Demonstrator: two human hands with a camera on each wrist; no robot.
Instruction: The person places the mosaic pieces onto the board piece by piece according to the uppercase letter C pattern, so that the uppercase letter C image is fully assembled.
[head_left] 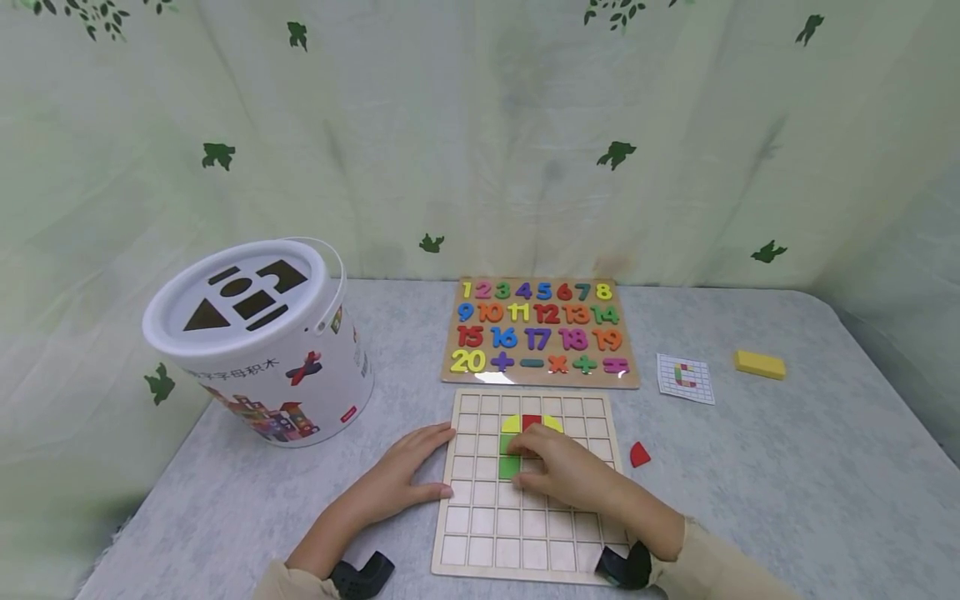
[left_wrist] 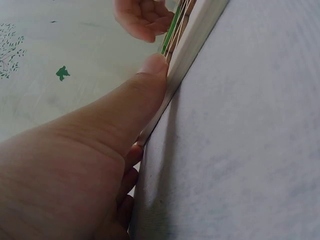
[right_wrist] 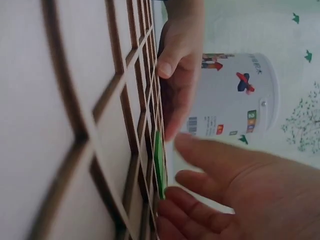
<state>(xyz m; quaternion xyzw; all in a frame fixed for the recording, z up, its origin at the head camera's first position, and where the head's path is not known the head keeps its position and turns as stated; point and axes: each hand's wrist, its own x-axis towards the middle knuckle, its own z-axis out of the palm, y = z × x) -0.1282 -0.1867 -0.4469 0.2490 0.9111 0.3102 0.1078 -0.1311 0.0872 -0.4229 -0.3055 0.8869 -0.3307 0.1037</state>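
A person's right hand [head_left: 564, 472] rests on a wooden grid board [head_left: 525, 533] lying flat on a grey table [head_left: 787, 500], its relaxed, slightly bent fingers touching a green block [head_left: 508, 467] set in the board's cells, gripping nothing. The left hand [head_left: 401, 477] lies flat with straight fingers against the board's left edge, thumb pressed to the rim. Behind the board lies a number puzzle [head_left: 542, 332]; a white bucket [head_left: 262, 342] stands at left, and a red piece [head_left: 638, 455] lies just right of the board.
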